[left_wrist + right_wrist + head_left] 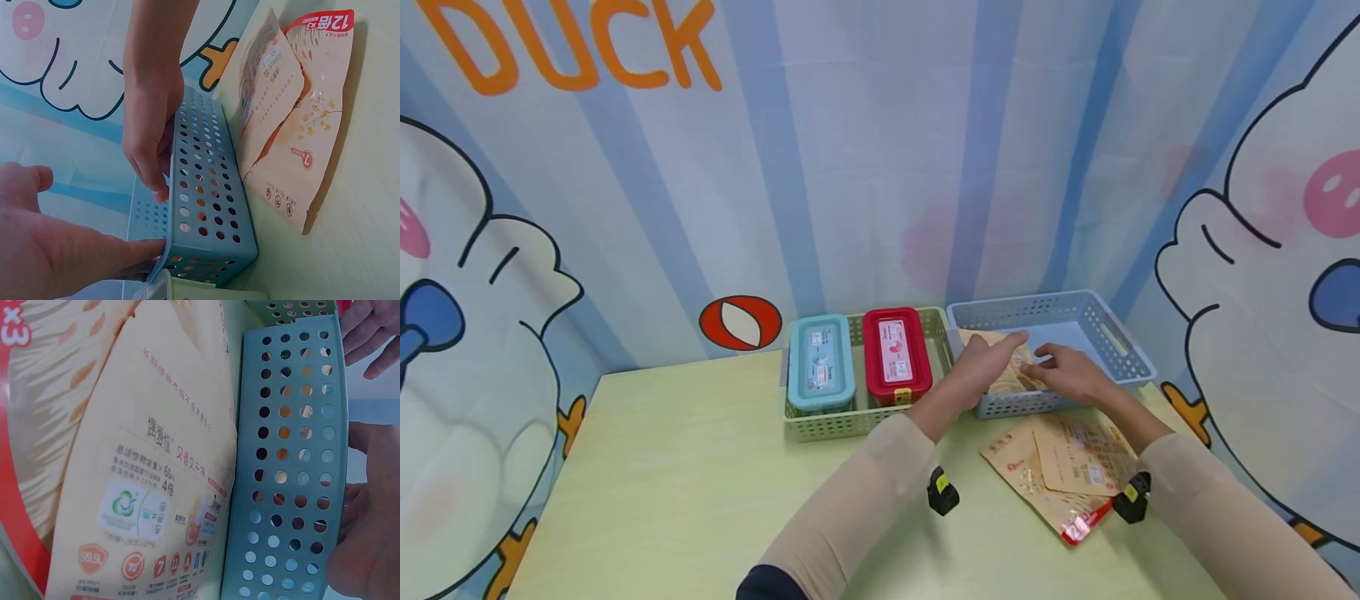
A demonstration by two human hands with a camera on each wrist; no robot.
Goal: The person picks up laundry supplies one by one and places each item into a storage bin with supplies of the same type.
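Observation:
A beige printed pouch (1009, 377) lies in the left part of the blue perforated basket (1011, 406). My left hand (981, 367) is over that pouch at the basket's left end, with one digit stretched out to the right. In the left wrist view, the left hand's (62, 253) lower fingers reach past the basket rim. My right hand (1071, 375) comes over the front rim, fingers loosely bent, with fingertips at the pouch's right edge. The left wrist view shows the right hand (153, 125) pointing downward inside the rim.
Two more beige pouches (1078, 454) overlap on the table (677, 475) before the blue basket. On its left stands a green basket (827, 427) holding a light-blue lidded box (822, 362) and a red lidded box (895, 354). A printed curtain (880, 167) hangs close behind.

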